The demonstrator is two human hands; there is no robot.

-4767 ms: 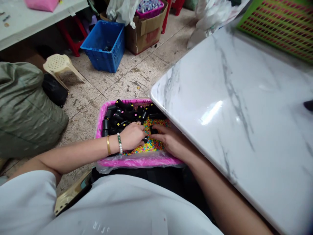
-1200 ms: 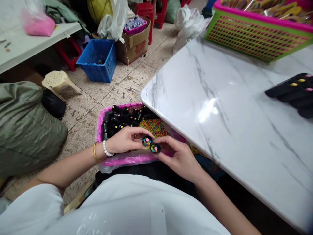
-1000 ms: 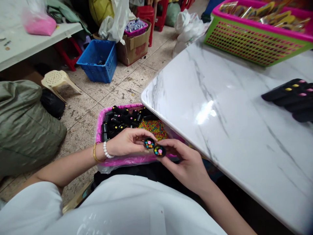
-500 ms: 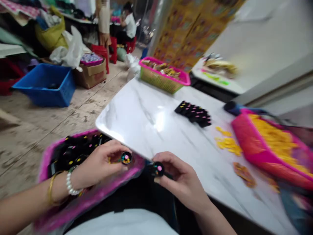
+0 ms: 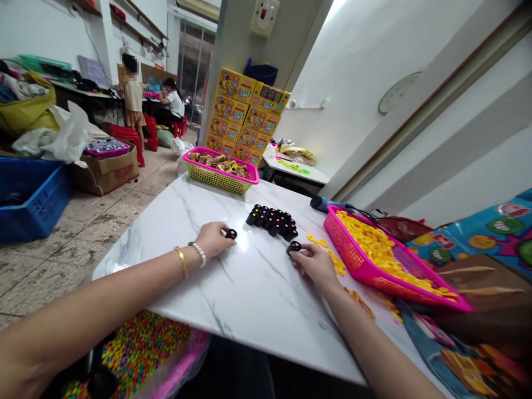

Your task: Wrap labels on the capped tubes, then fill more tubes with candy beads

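Observation:
My left hand [image 5: 213,239], with a pearl bracelet and a gold bangle at the wrist, pinches a small black cylinder [image 5: 231,234] above the white marbled table [image 5: 233,310]. Between the fingertips of my right hand [image 5: 316,267] is another small black cylinder [image 5: 293,247], close to the tabletop. A cluster of similar black cylinders [image 5: 272,220] with pink or yellow centres stands just beyond my hands. Loose yellow plastic pieces [image 5: 337,265] lie beside my right hand. Below the table edge, under my left forearm, tiny multicoloured balls [image 5: 145,343] fill a pink-rimmed container [image 5: 195,354].
At right stands a pink basket [image 5: 347,252] of yellow pieces. A green basket with pink rim [image 5: 216,180] sits on the far table edge, before stacked yellow boxes [image 5: 230,113]. A blue crate [image 5: 37,197] is on the left floor. Two people [image 5: 133,97] are in the background.
Both hands have moved forward from over the lap container to above the table, each with a black cylinder. The view has tilted up, and the multicoloured balls now show.

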